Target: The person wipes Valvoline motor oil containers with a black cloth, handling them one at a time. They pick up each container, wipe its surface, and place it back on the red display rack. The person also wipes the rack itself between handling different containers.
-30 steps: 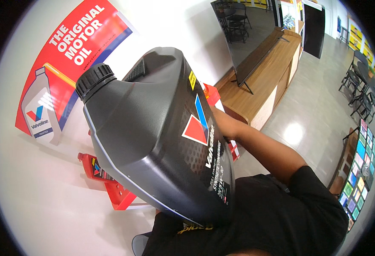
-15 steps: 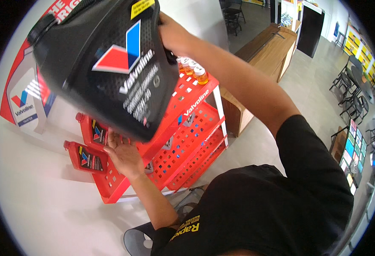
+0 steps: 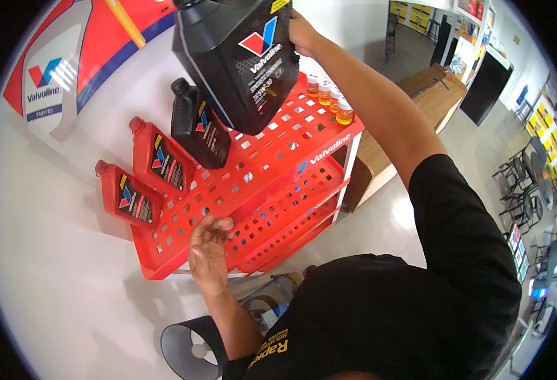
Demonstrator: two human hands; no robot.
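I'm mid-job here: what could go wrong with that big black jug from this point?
The large black jug is gripped by the right hand alone, with the left hand apart from it, so it might tilt or slip.
It looks close to the smaller black bottle and could knock it over.
The right forearm passes near the small amber jars and might brush them.

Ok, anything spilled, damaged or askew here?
Nothing odd, no visible spill: the red oil bottles and small black oil bottle stand in a row, white-capped jars line up, and the large black oil jug in the right hand looks undamaged.
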